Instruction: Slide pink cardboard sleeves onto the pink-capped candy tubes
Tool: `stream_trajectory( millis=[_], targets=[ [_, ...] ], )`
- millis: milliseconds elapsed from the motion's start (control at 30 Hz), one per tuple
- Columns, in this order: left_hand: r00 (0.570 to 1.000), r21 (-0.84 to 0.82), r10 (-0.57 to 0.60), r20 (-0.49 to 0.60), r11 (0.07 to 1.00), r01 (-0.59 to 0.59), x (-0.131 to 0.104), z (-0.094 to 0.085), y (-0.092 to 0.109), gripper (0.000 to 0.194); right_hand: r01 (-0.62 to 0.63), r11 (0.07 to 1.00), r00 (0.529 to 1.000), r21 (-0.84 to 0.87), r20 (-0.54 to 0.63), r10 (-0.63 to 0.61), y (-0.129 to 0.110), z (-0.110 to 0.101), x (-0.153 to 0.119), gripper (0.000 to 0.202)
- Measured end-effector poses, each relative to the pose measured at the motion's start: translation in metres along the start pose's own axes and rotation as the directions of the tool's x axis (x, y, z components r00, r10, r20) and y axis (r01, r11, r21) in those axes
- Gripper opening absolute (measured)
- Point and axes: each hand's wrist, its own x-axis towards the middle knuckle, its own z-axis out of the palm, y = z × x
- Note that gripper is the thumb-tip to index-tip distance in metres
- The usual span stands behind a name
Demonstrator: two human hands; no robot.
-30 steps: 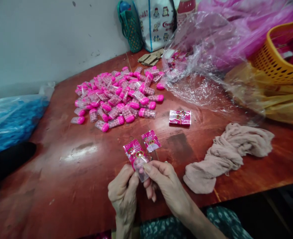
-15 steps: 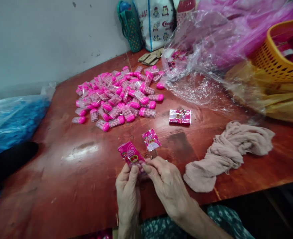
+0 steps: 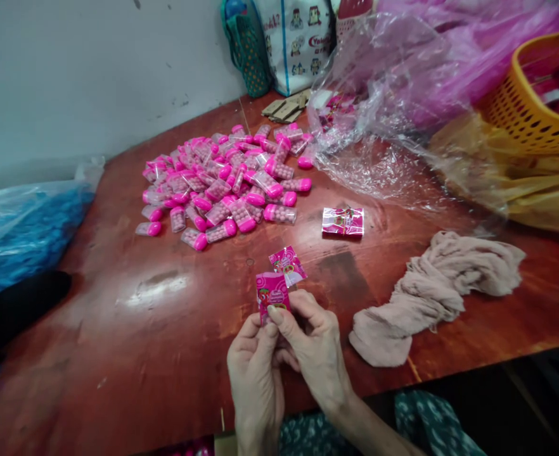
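Near the table's front edge, my left hand [image 3: 255,367] and my right hand [image 3: 315,345] pinch a pink printed label [image 3: 272,292] between thumbs and fingers. It stands upright above the fingertips; whatever lies behind its lower part is mostly covered by my fingers. Just behind it a loose pink label [image 3: 295,269] lies on the table. A stack of labels [image 3: 343,222] rests further right. Beyond my hands spreads a pile of small clear bottles [image 3: 220,190] with pink caps and pink beads inside.
Crumpled beige cloth [image 3: 441,285] lies at the right. Clear plastic film [image 3: 379,152] and a yellow basket [image 3: 521,107] fill the back right. A bag of blue pieces [image 3: 27,221] is at the left. Cardboard pieces [image 3: 286,109] lie at the back.
The held label has moved right and turned more upright, now partly overlapping the loose one. My right thumb has come up onto its lower front.
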Motion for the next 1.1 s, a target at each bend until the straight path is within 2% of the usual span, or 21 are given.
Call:
stream_trajectory(
  millis=[100,233,300,367,467,533,600,733,833,967,1100],
  targets=[
    [1.0,-0.014,-0.014,-0.003,1.0,0.014,-0.002,0.0,0.001,0.016,-0.028,0.999,0.999,0.024,0.03,0.028,0.002,0.0,0.001,0.017],
    [0.997,0.006,-0.034,0.074,0.999,0.033,0.001,0.0,0.0,0.019,-0.137,0.981,0.985,0.134,0.128,0.12,0.003,-0.006,0.006,0.025],
    [0.994,0.029,-0.049,0.097,0.999,0.046,0.004,-0.001,0.001,0.019,-0.112,0.987,0.984,0.118,0.152,0.094,0.002,-0.009,0.007,0.028],
    [0.997,0.026,-0.035,0.068,0.999,0.033,0.008,-0.003,0.003,0.017,-0.053,0.997,0.987,0.056,0.157,0.043,-0.001,-0.011,0.006,0.027],
    [0.997,-0.033,0.058,-0.05,0.998,-0.059,0.014,-0.009,0.008,0.019,0.012,0.999,0.995,-0.05,0.101,-0.007,-0.008,-0.009,0.0,0.022],
    [0.986,-0.07,0.117,-0.12,0.99,-0.126,0.016,-0.011,0.01,0.017,0.021,0.996,0.998,-0.087,0.066,-0.015,-0.01,-0.005,-0.004,0.023],
    [0.984,-0.089,0.125,-0.128,0.987,-0.137,0.016,-0.012,0.01,0.015,-0.005,0.999,0.996,-0.053,0.093,0.01,-0.008,-0.001,-0.007,0.021],
    [1.0,-0.121,0.018,-0.022,0.992,-0.021,0.011,-0.008,0.01,0.015,-0.148,0.977,0.968,0.154,0.226,0.111,0.002,0.007,-0.009,0.025],
    [0.997,-0.13,-0.018,0.07,0.991,0.027,0.009,-0.007,0.014,0.021,-0.207,0.95,0.949,0.233,0.284,0.137,0.004,0.009,-0.011,0.029],
    [0.987,-0.088,-0.002,0.163,0.996,0.017,0.004,-0.008,0.02,0.022,-0.191,0.967,0.948,0.167,0.288,0.137,-0.005,0.008,-0.018,0.03],
    [0.986,-0.093,0.007,0.166,0.996,0.009,-0.009,-0.007,0.019,0.024,-0.132,0.991,0.974,0.03,0.188,0.125,-0.014,0.007,-0.033,0.029]
  ],
)
